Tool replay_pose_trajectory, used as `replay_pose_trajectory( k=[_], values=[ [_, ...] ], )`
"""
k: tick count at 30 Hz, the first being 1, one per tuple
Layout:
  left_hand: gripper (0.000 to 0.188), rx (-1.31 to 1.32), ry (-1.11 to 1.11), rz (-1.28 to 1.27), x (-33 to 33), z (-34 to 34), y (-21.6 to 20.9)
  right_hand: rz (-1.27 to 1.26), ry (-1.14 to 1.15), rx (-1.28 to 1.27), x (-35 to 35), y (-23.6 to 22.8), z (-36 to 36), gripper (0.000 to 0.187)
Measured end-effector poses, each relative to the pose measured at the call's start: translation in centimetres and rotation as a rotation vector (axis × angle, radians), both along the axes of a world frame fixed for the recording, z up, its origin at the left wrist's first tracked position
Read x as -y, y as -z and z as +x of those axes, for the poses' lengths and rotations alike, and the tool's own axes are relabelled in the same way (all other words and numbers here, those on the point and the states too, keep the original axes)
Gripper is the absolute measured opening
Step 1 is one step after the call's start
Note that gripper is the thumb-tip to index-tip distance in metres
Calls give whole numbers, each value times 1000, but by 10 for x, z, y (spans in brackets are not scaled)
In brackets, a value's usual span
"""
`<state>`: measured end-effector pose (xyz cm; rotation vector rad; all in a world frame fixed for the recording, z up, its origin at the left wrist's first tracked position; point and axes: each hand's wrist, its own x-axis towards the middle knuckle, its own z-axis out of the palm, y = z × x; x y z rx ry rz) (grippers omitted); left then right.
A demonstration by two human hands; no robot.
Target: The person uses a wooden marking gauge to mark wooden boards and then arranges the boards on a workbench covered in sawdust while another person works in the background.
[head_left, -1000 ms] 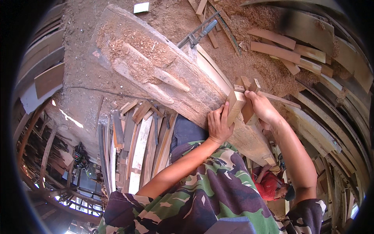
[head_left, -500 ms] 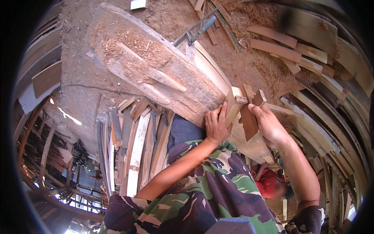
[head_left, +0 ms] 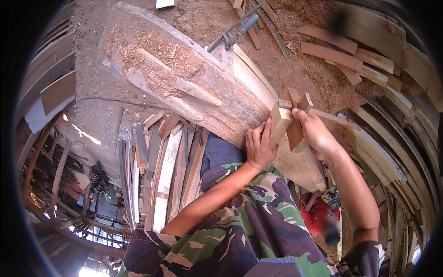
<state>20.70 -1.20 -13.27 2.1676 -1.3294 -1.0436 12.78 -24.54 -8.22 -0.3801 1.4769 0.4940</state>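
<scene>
Floor [head_left: 99, 92]: earthen; stacked boards [head_left: 369, 143] at right. Counter [head_left: 247, 119]: thick rough wooden slab, wood chips [head_left: 180, 54] toward its far left end. Pale wood block [head_left: 279, 127]: over counter's right half; left hand [head_left: 260, 147], fingers wrapped round it, best held steady. Brown wooden tool [head_left: 294, 134]: just beside block, contact unclear; right hand [head_left: 314, 129], fingers closed on it, best set square, pressure even.

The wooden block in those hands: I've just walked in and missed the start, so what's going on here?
A person's left hand holds a pale wooden block at a thick, worn plank. The right hand grips a darker wooden piece close beside the block. Wood shavings lie on the plank, and a blue-handled clamp sits by its far edge.
</scene>
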Motion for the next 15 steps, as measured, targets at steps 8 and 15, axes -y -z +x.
replay_pose_trajectory(
  k=[8, 15],
  values=[
    [100, -3, 7, -1, -5, 0, 2, 26, 35, -111, 1, -2, 3, 49],
    [98, 2, -11, -5, -6, -4, 4, 28, 183, -13, 0, -36, 4, 47]
  ],
)
